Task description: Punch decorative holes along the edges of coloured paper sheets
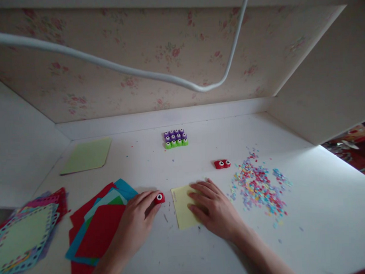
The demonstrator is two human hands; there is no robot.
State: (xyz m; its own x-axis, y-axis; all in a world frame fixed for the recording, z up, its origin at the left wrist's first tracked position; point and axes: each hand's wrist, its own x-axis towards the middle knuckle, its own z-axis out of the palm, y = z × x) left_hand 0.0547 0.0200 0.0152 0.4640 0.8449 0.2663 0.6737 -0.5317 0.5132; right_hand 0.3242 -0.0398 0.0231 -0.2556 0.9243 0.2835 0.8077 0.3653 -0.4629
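My left hand (140,214) pinches a small red craft punch (159,198) with a round white button and a black mark on top. The punch stands on the white table just left of a pale yellow sheet of paper (182,211). Across the right part of that sheet lies my right hand (213,206), fingers spread and flat. Two more red punches (222,164) sit side by side beyond my right hand. Farther back, purple and green punches (175,138) are lined up in rows. Beneath my left wrist are stacked red, blue and green sheets (101,223).
Colourful paper confetti (258,182) is scattered on the right. Scallop-edged decorative papers (27,238) are piled at the far left, with pale green sheets (85,155) behind them. A white cable (132,70) hangs before the floral wall. Side panels (321,76) bound the table.
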